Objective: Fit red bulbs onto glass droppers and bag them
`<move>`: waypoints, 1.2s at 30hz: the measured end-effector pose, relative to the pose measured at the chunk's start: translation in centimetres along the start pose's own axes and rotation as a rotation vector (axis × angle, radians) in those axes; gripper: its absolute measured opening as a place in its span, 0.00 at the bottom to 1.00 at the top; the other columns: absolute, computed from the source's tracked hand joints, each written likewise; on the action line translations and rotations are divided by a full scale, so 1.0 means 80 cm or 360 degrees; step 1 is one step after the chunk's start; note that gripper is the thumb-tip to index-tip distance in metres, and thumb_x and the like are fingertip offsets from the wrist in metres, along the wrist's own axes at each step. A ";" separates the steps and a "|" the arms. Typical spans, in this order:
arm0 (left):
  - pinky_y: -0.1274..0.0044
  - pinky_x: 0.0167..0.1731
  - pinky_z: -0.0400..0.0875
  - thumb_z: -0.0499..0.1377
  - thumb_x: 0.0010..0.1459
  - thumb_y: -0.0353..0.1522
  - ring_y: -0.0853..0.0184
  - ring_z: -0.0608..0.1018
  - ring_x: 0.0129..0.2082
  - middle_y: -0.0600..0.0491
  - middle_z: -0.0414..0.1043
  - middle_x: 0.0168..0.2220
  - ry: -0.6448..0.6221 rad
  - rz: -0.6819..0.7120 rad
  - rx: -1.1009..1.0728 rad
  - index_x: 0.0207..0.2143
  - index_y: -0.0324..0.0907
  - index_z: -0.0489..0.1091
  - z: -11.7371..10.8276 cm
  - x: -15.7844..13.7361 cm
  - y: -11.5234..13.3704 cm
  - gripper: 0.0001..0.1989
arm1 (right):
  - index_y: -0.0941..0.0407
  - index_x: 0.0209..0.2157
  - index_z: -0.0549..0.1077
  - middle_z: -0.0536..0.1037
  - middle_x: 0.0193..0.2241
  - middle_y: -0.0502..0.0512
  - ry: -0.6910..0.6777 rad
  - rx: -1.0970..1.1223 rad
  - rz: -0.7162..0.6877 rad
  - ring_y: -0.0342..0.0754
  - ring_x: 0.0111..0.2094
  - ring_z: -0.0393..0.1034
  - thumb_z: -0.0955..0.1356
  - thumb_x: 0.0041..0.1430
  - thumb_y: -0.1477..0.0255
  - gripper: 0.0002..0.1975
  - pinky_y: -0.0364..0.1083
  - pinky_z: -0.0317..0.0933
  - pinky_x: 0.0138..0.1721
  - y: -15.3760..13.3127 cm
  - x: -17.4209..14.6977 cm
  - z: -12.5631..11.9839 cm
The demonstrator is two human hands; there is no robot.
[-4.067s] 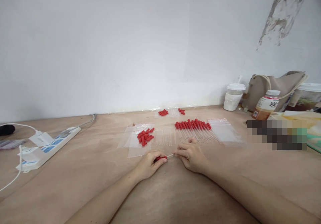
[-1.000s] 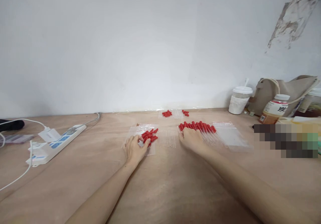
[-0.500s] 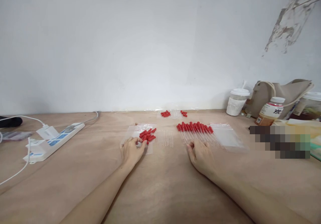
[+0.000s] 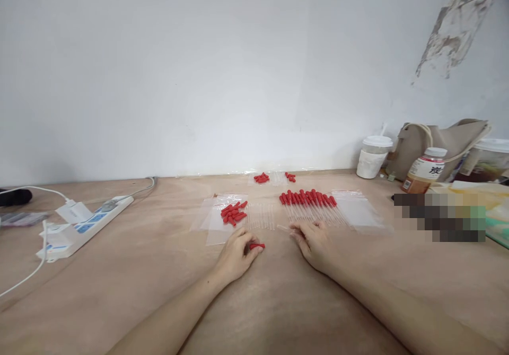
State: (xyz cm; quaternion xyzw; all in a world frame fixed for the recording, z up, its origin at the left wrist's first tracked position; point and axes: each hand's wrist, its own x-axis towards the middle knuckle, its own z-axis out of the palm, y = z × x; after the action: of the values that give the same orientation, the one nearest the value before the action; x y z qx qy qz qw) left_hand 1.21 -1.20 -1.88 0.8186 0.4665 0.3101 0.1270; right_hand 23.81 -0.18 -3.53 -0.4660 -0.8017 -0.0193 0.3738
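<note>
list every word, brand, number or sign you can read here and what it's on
"炭": on the label of the bottle at the right; its smaller print is too small to read.
Faint marking on the white charger: too blurred to read.
No other text is legible.

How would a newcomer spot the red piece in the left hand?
On the wooden table, find the left hand, in front of the red pile. The red piece pokes from its grip. Unlike the piled ones, it is held.
</note>
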 end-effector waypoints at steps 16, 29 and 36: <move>0.76 0.37 0.64 0.49 0.58 0.33 0.66 0.72 0.36 0.53 0.72 0.36 0.0034 -0.0007 -0.0416 0.39 0.43 0.67 0.010 0.003 0.007 0.10 | 0.54 0.33 0.70 0.73 0.25 0.50 -0.0171 0.0438 0.0052 0.44 0.28 0.65 0.57 0.58 0.70 0.11 0.47 0.53 0.39 -0.027 0.000 0.004; 0.81 0.27 0.61 0.49 0.58 0.34 0.70 0.68 0.25 0.56 0.67 0.24 -0.0194 0.0047 -0.0387 0.28 0.40 0.69 0.007 0.001 0.013 0.12 | 0.51 0.32 0.73 0.75 0.27 0.48 -0.0385 0.0357 -0.0134 0.41 0.28 0.66 0.59 0.58 0.72 0.11 0.47 0.47 0.40 -0.014 0.009 0.002; 0.80 0.27 0.61 0.50 0.57 0.35 0.70 0.68 0.25 0.55 0.68 0.24 -0.0229 0.0078 -0.0222 0.28 0.41 0.69 0.007 0.005 0.011 0.12 | 0.52 0.32 0.73 0.75 0.27 0.51 -0.0305 0.0079 -0.0252 0.42 0.27 0.64 0.58 0.58 0.72 0.13 0.46 0.44 0.36 -0.021 0.006 -0.001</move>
State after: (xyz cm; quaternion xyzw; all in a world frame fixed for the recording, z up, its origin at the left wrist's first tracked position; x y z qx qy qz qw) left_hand 2.31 -1.31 -1.77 0.8390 0.4134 0.2854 0.2093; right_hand 22.47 -0.83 -2.67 -0.3915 -0.8683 0.0155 0.3042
